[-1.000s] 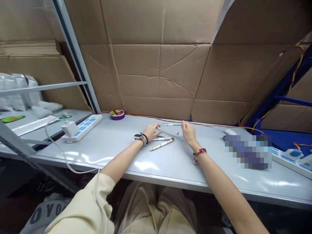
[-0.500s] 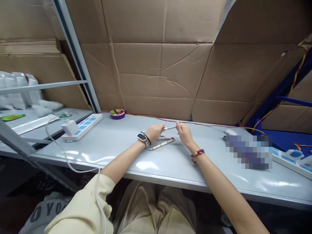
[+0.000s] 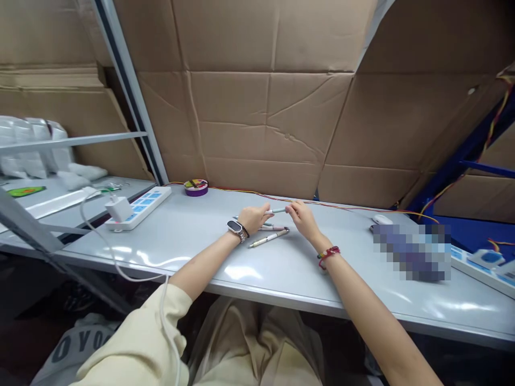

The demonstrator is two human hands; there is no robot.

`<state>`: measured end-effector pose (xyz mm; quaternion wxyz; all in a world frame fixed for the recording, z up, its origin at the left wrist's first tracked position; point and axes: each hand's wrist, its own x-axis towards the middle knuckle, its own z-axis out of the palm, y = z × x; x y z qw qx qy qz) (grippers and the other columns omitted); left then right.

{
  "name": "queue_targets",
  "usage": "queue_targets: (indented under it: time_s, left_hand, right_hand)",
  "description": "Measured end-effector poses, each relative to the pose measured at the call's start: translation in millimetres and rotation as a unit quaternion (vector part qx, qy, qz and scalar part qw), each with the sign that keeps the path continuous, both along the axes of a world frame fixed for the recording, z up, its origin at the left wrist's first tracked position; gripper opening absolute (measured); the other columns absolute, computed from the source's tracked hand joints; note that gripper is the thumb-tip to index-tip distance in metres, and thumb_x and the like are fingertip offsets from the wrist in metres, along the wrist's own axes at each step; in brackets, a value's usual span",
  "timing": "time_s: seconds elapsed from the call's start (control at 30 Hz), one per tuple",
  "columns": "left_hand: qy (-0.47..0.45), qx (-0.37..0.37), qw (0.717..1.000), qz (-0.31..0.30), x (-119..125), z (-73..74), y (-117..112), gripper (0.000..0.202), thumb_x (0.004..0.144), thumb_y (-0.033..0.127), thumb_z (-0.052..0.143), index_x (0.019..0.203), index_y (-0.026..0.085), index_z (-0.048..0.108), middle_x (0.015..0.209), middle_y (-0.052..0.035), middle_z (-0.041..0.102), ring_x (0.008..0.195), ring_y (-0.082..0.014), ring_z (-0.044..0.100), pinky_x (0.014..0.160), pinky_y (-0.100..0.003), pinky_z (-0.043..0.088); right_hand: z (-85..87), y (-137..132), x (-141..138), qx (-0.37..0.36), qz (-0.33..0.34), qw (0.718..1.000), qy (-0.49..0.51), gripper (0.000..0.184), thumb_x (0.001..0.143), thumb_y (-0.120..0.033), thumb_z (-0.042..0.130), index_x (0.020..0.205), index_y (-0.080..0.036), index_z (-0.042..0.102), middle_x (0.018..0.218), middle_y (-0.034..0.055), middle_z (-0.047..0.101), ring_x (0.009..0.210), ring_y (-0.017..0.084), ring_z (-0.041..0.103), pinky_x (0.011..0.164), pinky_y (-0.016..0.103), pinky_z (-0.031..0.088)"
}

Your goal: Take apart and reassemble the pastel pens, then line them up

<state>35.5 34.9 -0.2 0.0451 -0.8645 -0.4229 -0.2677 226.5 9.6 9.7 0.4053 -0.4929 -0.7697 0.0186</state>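
Observation:
A slim pen (image 3: pixel 278 210) is held level a little above the table, gripped at both ends. My left hand (image 3: pixel 253 219) pinches its left end; a watch and a bracelet circle that wrist. At its right end the fingertips of my right hand (image 3: pixel 303 218) close on it, with a red beaded bracelet below. A white-and-gold pen (image 3: pixel 269 237) lies slanted on the table beneath my hands. Behind it rests another pen, pinkish (image 3: pixel 274 228), partly hidden by my left hand. A bluish tip of something pen-like shows behind the left wrist.
A round purple tin (image 3: pixel 196 188) stands at the back left, near a power strip (image 3: pixel 149 202) with a white charger (image 3: pixel 119 208). On the right are a white mouse (image 3: pixel 382 220), a blurred dark object (image 3: pixel 406 252) and another power strip (image 3: pixel 475 262). Cardboard (image 3: pixel 257 107) walls the back.
My right hand has shifted slightly left along the pen, its fingers changing position at the end. My left hand keeps its hold. The view has moved slightly.

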Motion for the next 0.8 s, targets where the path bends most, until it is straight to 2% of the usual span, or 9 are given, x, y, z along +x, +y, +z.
queue_targets:
  time_s: [0.07,0.13,0.23,0.33,0.43,0.53,0.6,0.67,0.8]
  left_hand:
    - [0.004,0.005,1.0,-0.003,1.4,0.3,0.7,0.029,0.09,0.042,0.038,0.086,0.018,0.054,0.079,-0.007,0.061,0.08,-0.0226,0.056,0.072,-0.03,0.036]
    - [0.008,0.001,1.0,0.0,2.9,-1.0,1.7,0.032,0.092,0.038,0.033,0.081,0.018,0.054,0.083,-0.0081,0.061,0.084,-0.0224,0.055,0.074,-0.031,0.036]
    - [0.012,-0.024,1.0,0.005,3.0,-4.8,3.2,0.036,0.095,0.037,0.025,0.087,0.018,0.054,0.071,-0.005,0.06,0.07,-0.02,0.056,0.065,-0.028,0.037]
    - [0.019,-0.045,0.999,-0.006,0.0,-6.3,3.9,0.032,0.09,0.046,0.034,0.1,0.02,0.05,0.067,-0.0009,0.059,0.06,-0.0183,0.055,0.056,-0.025,0.035]
    - [0.028,-0.046,0.998,-0.019,-2.2,-4.0,3.7,0.028,0.089,0.045,0.039,0.096,0.021,0.05,0.075,-0.0012,0.06,0.065,-0.0177,0.056,0.057,-0.025,0.036]
    - [0.036,-0.037,0.998,-0.032,-1.1,-2.1,3.2,0.029,0.092,0.04,0.033,0.085,0.019,0.053,0.083,-0.0042,0.06,0.077,-0.0186,0.056,0.063,-0.025,0.037]
    - [0.038,-0.037,0.998,-0.036,0.3,-2.0,2.8,0.035,0.094,0.037,0.027,0.08,0.018,0.053,0.083,-0.0052,0.059,0.077,-0.0182,0.056,0.065,-0.025,0.037]
    - [0.035,-0.042,0.998,-0.037,0.7,-2.3,2.3,0.035,0.094,0.037,0.026,0.085,0.018,0.053,0.078,-0.0039,0.059,0.07,-0.0167,0.056,0.061,-0.025,0.037]
    - [0.021,-0.042,0.998,-0.041,-1.1,-1.0,0.9,0.027,0.088,0.045,0.041,0.093,0.019,0.05,0.074,-0.0001,0.059,0.065,-0.0153,0.055,0.057,-0.022,0.035]
  right_hand:
    - [0.0,0.4,0.9,-0.002,0.01,1.0,0.008,0.023,0.088,-0.029,0.039,0.072,-0.019,0.052,0.077,0.0044,0.053,0.075,0.016,0.049,0.069,0.026,0.04]
    - [-0.4,0.9,2.8,-0.007,0.02,1.0,0.016,0.019,0.086,-0.028,0.042,0.075,-0.019,0.054,0.077,0.0043,0.054,0.074,0.016,0.05,0.067,0.025,0.04]
    - [-0.9,1.1,6.2,-0.02,0.037,0.999,0.028,0.016,0.084,-0.028,0.047,0.079,-0.018,0.057,0.078,0.0045,0.057,0.073,0.016,0.052,0.065,0.025,0.042]
    - [-1.1,1.0,8.4,-0.035,0.054,0.997,0.044,0.017,0.083,-0.031,0.05,0.08,-0.018,0.061,0.08,0.0049,0.061,0.075,0.016,0.056,0.067,0.026,0.044]
    - [-1.8,1.7,9.0,-0.045,0.067,0.995,0.066,0.018,0.081,-0.033,0.053,0.082,-0.018,0.063,0.084,0.0053,0.065,0.078,0.017,0.059,0.07,0.029,0.047]
    - [-3.7,3.8,9.7,-0.048,0.071,0.992,0.089,0.019,0.079,-0.035,0.055,0.083,-0.019,0.064,0.086,0.0056,0.067,0.079,0.019,0.061,0.072,0.031,0.049]
    - [-5.3,5.3,10.5,-0.047,0.069,0.991,0.103,0.019,0.078,-0.035,0.056,0.082,-0.019,0.065,0.085,0.0057,0.068,0.079,0.019,0.062,0.072,0.033,0.05]
    - [-6.4,6.3,11.3,-0.046,0.068,0.99,0.111,0.018,0.076,-0.034,0.057,0.082,-0.019,0.066,0.084,0.0056,0.069,0.079,0.02,0.063,0.073,0.033,0.05]
    - [-6.8,6.7,11.7,-0.045,0.07,0.99,0.117,0.016,0.075,-0.031,0.059,0.081,-0.019,0.066,0.084,0.0054,0.069,0.079,0.02,0.063,0.073,0.033,0.05]
